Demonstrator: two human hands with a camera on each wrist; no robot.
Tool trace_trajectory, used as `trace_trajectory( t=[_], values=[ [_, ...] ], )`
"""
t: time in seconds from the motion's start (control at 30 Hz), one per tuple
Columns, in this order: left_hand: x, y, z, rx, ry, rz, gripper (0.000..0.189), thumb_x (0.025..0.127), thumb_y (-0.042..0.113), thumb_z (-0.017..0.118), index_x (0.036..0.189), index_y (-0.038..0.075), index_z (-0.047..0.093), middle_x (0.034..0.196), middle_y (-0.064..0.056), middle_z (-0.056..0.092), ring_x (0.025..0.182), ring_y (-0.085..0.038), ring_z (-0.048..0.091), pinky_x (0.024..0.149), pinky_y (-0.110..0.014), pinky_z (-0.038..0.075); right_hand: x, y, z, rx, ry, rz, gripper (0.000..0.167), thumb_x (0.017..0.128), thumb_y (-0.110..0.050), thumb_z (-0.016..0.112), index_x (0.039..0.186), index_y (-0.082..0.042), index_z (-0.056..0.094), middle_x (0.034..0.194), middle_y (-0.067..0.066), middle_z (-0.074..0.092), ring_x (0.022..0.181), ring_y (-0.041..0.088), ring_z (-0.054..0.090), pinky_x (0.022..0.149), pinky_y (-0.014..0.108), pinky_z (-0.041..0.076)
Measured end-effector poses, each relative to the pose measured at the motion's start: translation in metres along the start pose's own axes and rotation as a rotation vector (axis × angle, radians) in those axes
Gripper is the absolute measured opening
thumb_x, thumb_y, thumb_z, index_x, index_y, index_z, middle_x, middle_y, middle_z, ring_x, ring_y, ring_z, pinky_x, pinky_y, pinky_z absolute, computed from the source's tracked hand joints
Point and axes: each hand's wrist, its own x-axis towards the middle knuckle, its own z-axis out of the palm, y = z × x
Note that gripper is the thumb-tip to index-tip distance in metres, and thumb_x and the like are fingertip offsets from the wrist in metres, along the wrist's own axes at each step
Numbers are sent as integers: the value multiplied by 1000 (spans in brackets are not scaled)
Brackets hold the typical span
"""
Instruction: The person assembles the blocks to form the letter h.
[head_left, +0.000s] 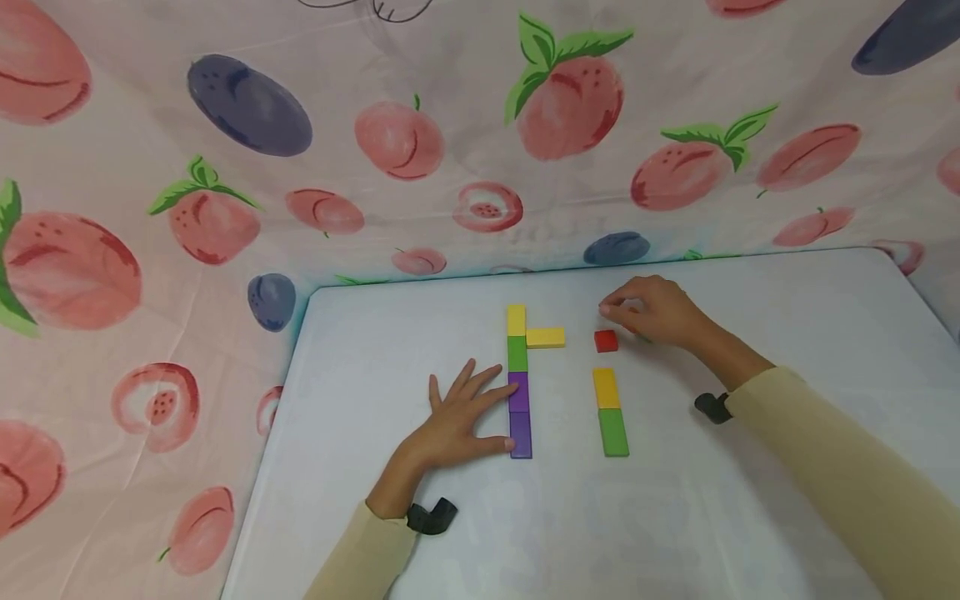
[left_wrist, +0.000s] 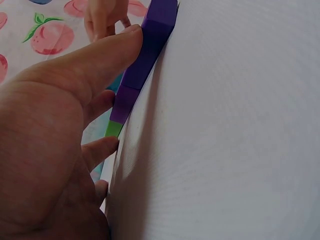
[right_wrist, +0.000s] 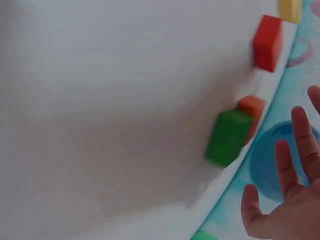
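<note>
My left hand (head_left: 450, 425) lies with spread fingers on the left of a column of blocks. Its thumb touches the lower purple block (head_left: 522, 435), and a finger touches the upper purple block (head_left: 522, 400). Above these come a green block (head_left: 517, 354) and a yellow block (head_left: 516, 320); another yellow block (head_left: 545, 337) juts right. My right hand (head_left: 652, 312) is over the board, just behind a red block (head_left: 606, 341), with no block visible in its loosely bent fingers. In the right wrist view, a green block (right_wrist: 227, 140) and an orange block (right_wrist: 255, 107) sit near this hand, mostly hidden in the head view.
A yellow-orange block (head_left: 606, 388) and a green block (head_left: 614, 433) stand end to end right of the column. All rest on a white board (head_left: 337, 533) with rounded corners. Fruit-patterned cloth (head_left: 315, 242) hangs behind and at the left.
</note>
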Motion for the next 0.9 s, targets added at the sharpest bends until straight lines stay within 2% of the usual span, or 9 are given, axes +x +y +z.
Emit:
trace_trajectory(
  t=[0.17, 0.33, 0.63, 0.9],
  values=[
    [0, 0, 0, 7, -3, -3, 80, 88, 62, 70, 158, 39, 37, 172, 7, 16, 161, -28, -7, 111, -77, -18, -6, 13, 6, -147, -16, -24, 34, 93, -49, 71, 117, -26, 78, 127, 9, 63, 129, 39, 41, 96, 73, 35],
    [0, 0, 0, 1, -8, -6, 81, 88, 61, 70, 158, 40, 36, 172, 8, 16, 161, -28, -7, 111, -77, -19, -10, 16, 11, -155, -10, -16, 35, 90, -47, 76, 119, -28, 78, 132, 10, 58, 135, 43, 32, 100, 76, 26],
    [0, 2, -1, -3, -7, -10, 80, 88, 61, 70, 158, 41, 36, 172, 9, 15, 161, -28, -7, 111, -77, -19, -13, 17, 17, -145, -5, -55, 34, 88, -43, 79, 117, -24, 79, 132, 13, 59, 133, 45, 33, 97, 77, 25],
    [0, 3, -2, -7, -6, -14, 79, 88, 61, 70, 157, 40, 37, 172, 8, 16, 161, -29, -6, 110, -78, -19, -12, 15, 22, -166, 6, -51, 34, 85, -42, 83, 112, -21, 80, 126, 10, 60, 131, 43, 34, 99, 77, 25]
  ],
)
